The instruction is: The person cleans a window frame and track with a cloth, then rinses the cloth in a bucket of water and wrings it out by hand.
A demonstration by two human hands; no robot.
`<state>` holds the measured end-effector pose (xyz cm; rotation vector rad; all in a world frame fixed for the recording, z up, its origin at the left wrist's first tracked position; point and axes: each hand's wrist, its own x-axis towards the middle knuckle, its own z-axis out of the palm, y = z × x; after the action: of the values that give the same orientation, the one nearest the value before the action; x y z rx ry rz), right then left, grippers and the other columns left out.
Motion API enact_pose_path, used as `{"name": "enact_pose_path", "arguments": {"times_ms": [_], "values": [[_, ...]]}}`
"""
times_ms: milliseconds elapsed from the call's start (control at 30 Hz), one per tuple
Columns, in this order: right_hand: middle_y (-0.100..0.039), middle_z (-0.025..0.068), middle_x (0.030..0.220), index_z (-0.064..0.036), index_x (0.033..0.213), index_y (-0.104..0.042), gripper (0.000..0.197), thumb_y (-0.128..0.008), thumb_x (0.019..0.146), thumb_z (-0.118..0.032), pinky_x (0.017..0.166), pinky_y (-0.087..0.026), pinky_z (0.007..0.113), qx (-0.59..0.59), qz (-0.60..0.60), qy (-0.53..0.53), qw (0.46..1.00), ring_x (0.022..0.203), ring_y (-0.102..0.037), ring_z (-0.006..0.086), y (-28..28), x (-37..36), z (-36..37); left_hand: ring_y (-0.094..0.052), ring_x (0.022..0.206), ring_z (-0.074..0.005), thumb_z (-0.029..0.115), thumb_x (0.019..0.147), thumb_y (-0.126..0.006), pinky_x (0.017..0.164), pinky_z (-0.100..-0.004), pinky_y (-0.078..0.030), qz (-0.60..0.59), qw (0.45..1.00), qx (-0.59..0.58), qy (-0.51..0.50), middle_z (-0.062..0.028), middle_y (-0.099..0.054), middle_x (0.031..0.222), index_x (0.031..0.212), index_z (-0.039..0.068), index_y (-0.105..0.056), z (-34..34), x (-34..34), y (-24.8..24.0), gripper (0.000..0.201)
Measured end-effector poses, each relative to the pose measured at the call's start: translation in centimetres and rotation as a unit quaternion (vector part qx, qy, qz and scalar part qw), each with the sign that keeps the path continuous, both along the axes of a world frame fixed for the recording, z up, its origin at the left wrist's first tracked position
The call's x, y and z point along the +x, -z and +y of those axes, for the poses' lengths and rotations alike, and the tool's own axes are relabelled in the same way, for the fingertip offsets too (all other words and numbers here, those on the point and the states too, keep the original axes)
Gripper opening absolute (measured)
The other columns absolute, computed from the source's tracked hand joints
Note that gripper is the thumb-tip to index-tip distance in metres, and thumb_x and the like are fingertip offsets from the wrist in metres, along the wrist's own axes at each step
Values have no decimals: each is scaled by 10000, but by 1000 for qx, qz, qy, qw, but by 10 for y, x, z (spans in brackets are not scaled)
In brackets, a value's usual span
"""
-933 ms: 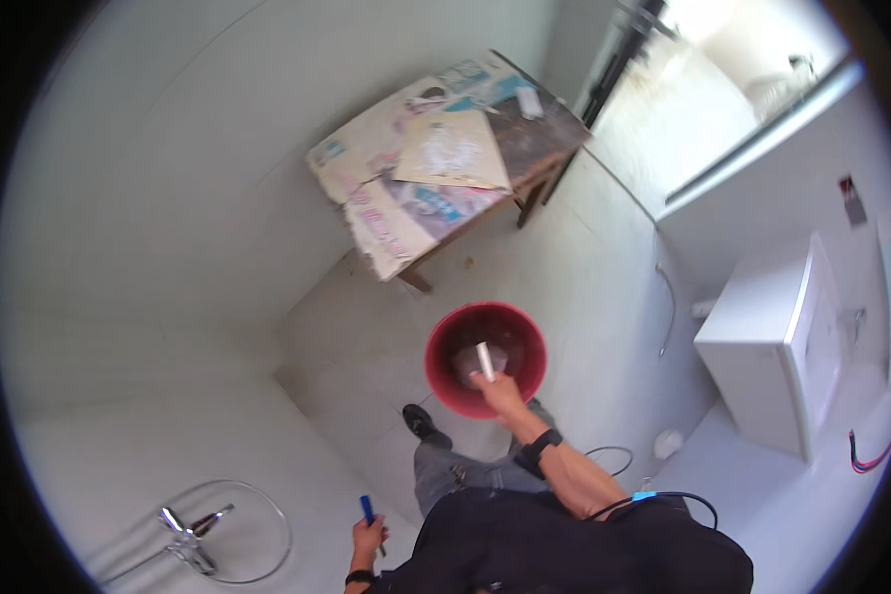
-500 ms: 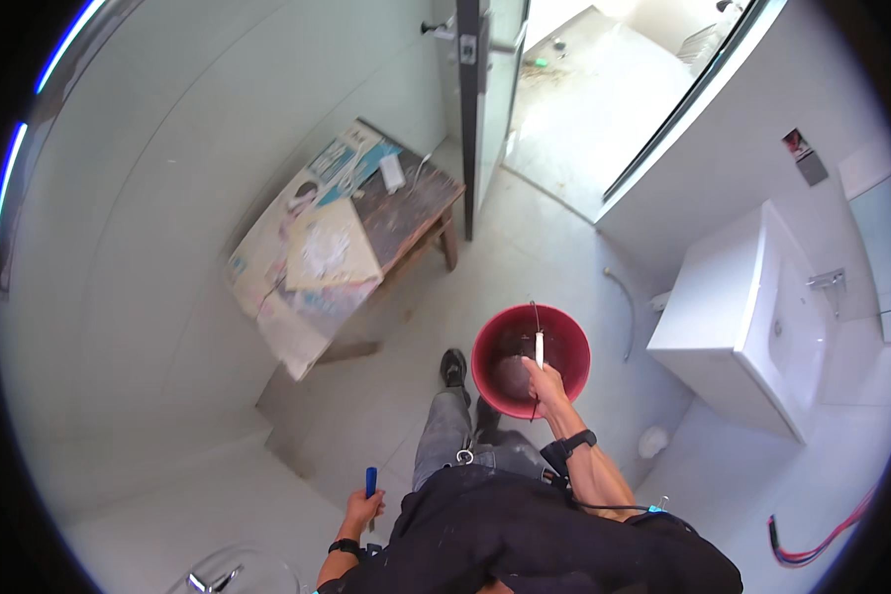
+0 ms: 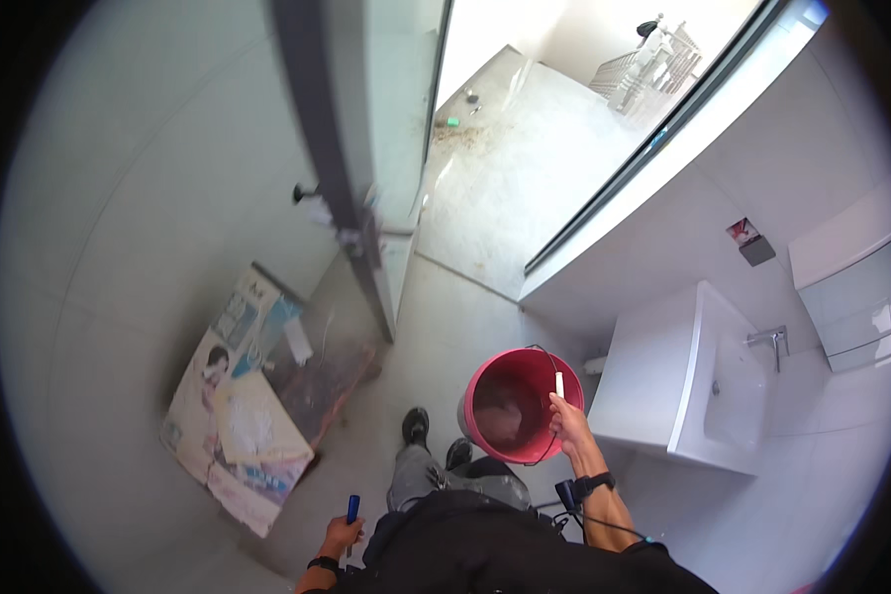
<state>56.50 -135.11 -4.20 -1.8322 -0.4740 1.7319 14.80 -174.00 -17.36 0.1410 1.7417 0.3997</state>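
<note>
A red bucket (image 3: 497, 370) hangs in front of me on the right, slightly tilted, with some murky stuff in its bottom. My right hand (image 3: 567, 422) is closed round its wire handle at the white grip (image 3: 559, 382). Low on the left, my left hand (image 3: 340, 535) grips a tool with a blue handle (image 3: 352, 508). The handle's end sticks up out of the fist; the tool's working end is mostly hidden, so its kind does not show.
A glass door with a dark frame (image 3: 351, 213) stands ajar ahead on the left. Beside it is a low wooden table (image 3: 342, 391) covered with cardboard (image 3: 190, 406). On the right a white washbasin cabinet (image 3: 639, 371) juts out. Beyond the doorway lies a pale floor (image 3: 525, 148) with debris.
I have moved forward toward the doorway, so the door and basin cabinet are closer. The table has slipped to the lower left of the view. Both hands keep their holds.
</note>
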Motion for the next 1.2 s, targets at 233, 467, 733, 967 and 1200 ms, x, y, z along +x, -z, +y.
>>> {"name": "enact_pose_path", "arguments": {"times_ms": [233, 467, 733, 967, 1200], "values": [[-354, -95, 561, -130, 824, -536, 311, -710, 922, -369, 473, -270, 242, 63, 94, -39, 993, 467, -328, 59, -24, 0, 131, -670, 606, -169, 285, 889, -698, 562, -327, -548, 16, 998, 29, 46, -89, -681, 716, 892, -35, -692, 146, -4, -14, 321], [-360, -104, 564, -167, 806, -518, 292, -710, 922, -355, 449, -253, 233, 63, 95, -104, 988, 463, -306, 40, -30, -16, 263, -663, 656, -158, 300, 893, -703, 631, -339, -523, 47, 992, -96, 64, -93, -701, 769, 883, -42, -714, 192, 68, 6, 343], [-333, -103, 540, -176, 792, -512, 315, -713, 921, -381, 430, -255, 253, 38, 128, -171, 976, 435, -300, 63, -27, -72, 469, -650, 683, -149, 303, 893, -704, 646, -339, -516, 27, 995, -90, 15, -87, -703, 783, 891, -43, -714, 337, 87, 4, 345], [-305, -85, 477, -223, 710, -474, 369, -722, 883, -434, 441, -296, 318, -5, 113, -83, 990, 404, -310, 115, 15, -64, 638, -638, 707, -141, 305, 893, -706, 660, -339, -510, 40, 997, -51, -32, -83, -704, 796, 898, -43, -713, 502, 56, -25, 348], [-256, -80, 494, -236, 690, -424, 381, -686, 892, -425, 462, -288, 307, -12, 163, -40, 986, 416, -283, 116, 35, -64, 781, -627, 731, -134, 307, 892, -707, 673, -338, -504, 85, 990, -45, -102, -78, -705, 809, 905, -43, -713, 604, 83, -52, 350]]}}
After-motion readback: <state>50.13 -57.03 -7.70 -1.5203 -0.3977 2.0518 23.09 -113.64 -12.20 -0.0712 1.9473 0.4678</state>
